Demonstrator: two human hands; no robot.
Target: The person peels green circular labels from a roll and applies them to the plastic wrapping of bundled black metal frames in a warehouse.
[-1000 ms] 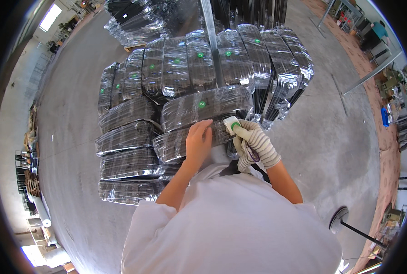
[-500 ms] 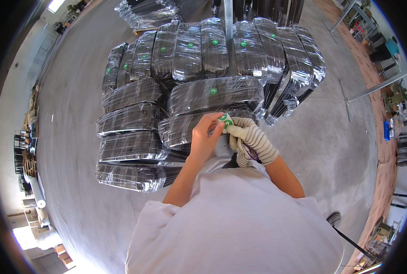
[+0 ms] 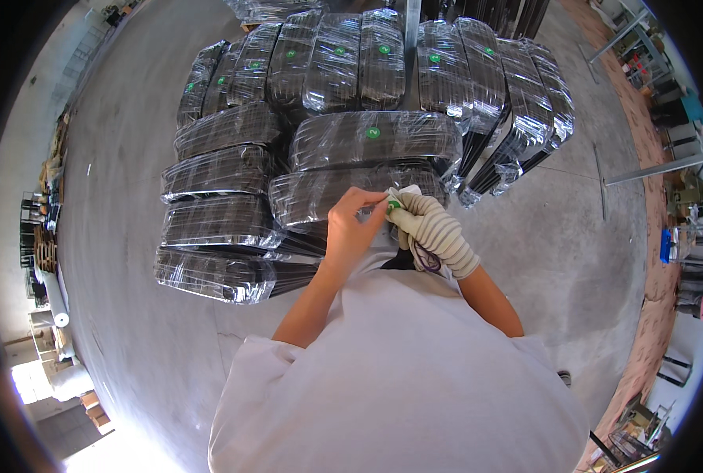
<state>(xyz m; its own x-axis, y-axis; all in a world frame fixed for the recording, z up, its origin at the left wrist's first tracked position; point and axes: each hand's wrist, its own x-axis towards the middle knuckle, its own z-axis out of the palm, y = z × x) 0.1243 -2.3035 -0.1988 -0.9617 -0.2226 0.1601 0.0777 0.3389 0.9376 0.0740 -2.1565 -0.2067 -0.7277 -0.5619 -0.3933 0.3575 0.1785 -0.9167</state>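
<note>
My bare left hand (image 3: 350,225) pinches with thumb and fingertips at the edge of a small strip of round green stickers (image 3: 395,205). Against it, my right hand (image 3: 430,227), in a cream-and-grey striped knit glove, is closed around the strip. Whitish material bunched at its fingers may be a second glove; I cannot tell. A dark purple loop (image 3: 425,257) shows below the right palm. Just beyond my hands lies a plastic-wrapped dark bundle (image 3: 312,195) with no sticker visible. Behind it, another wrapped bundle (image 3: 418,138) bears a green sticker (image 3: 373,132).
Several wrapped bundles (image 3: 216,225) are stacked on the left. An upright row of stickered bundles (image 3: 331,79) stands behind, around a metal post (image 3: 412,43). Grey concrete floor (image 3: 556,260) surrounds the stack. Metal frames (image 3: 659,169) stand along the right side.
My view has tilted, so the bundles sit higher in the picture. My hands have drawn together over the strip; less of its green shows now.
</note>
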